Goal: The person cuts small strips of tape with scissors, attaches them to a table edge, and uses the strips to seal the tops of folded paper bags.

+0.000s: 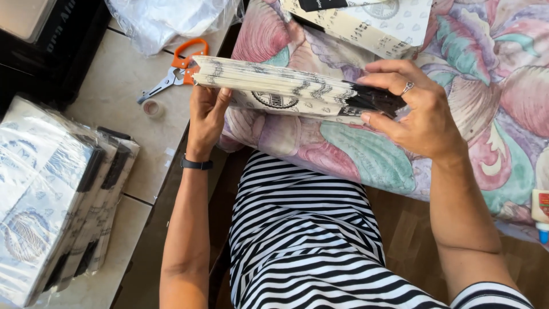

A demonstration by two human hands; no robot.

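Left hand (207,114) & right hand (417,111) grip paper-bag stack (274,88) ends (above floral cushion (486,68)).

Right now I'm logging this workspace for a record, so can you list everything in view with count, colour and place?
stack of flat paper bags: one stack, cream with black print, held edge-on between both hands above the cushion
floral cushion: one, pink, teal and cream, under the stack
printed bag: one, cream and black, top centre on the cushion
scissors: one pair, orange handles, on the tiled surface
tape roll: one, small, clear, below the scissors
plastic wrap: one clear bundle, top left
wrapped bag packs: several, white and black, far left
glue bottle: one, white, right edge
wristband: one, black, left wrist
left hand: grips the stack's left end
right hand: grips the right end, ring on one finger
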